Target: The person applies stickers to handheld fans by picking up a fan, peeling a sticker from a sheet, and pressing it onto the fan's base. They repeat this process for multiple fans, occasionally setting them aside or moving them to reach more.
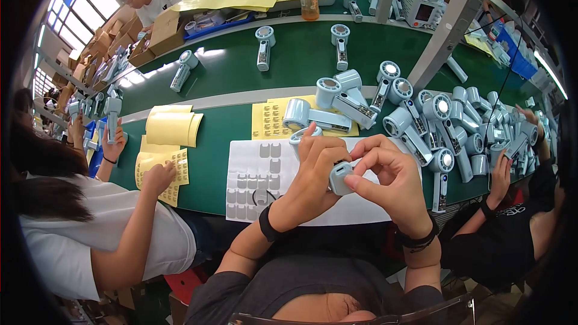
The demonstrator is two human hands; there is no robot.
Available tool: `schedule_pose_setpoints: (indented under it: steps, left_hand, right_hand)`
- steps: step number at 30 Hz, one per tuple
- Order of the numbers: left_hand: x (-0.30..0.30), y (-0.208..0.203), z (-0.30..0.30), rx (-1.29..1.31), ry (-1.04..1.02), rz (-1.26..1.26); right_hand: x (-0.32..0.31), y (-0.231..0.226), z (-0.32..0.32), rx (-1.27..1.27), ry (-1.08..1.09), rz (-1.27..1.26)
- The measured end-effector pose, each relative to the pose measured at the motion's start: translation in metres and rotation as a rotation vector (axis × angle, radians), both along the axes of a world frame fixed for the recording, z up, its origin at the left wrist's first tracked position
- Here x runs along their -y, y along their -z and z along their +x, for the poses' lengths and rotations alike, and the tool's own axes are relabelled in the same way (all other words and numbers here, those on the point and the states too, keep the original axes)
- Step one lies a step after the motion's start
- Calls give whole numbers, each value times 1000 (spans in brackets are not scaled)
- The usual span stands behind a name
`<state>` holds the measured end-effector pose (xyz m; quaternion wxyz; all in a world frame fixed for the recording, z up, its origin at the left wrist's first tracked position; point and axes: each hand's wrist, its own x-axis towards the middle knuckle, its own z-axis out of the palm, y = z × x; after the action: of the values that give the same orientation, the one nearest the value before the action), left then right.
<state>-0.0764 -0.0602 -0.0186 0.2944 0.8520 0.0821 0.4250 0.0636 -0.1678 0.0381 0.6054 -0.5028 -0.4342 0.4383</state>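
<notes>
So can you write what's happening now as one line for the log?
left hand: holds pale blue fan | right hand: pinches fan's handle end | below: white sticker sheet | right: fan pile

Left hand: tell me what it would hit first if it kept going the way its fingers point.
The left hand points up and away across the table, so probably the pale blue handheld fan lying on the yellow sheet just beyond; depth is hard to judge.

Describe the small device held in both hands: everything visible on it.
The handheld fan is pale blue-grey, seemingly plastic, with a rounded-rectangular end face toward the camera. The left hand wraps its body from the left, hiding most of it; the right hand pinches its right edge with thumb and fingers. It is held above the white sticker sheet.
</notes>
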Motion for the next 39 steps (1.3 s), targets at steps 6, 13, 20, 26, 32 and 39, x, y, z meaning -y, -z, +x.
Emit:
schedule_pose_setpoints:
  steps: [6, 13, 20, 26, 32, 39]
  left_hand:
    - [0, 0, 1, 6, 0, 1]
    - [-1, 1, 1, -3, -9, 12]
    - [-6, -5, -3, -47, -30, 163]
    - [-56, -32, 43, -320, -4, 725]
    - [-212, 8, 136, -610, -121, 868]
    - [-294, 93, 201, -766, -145, 878]
  right_hand:
    - [0, 2, 0, 14, 7, 18]
    - [-3, 1, -3, 158, 85, 40]
    - [1, 3, 8, 462, 190, -16]
    - [-4, 62, 38, -106, 162, -114]
    - [3, 99, 44, 212, 410, -197]
    - [-4, 131, 6, 779, 285, -89]
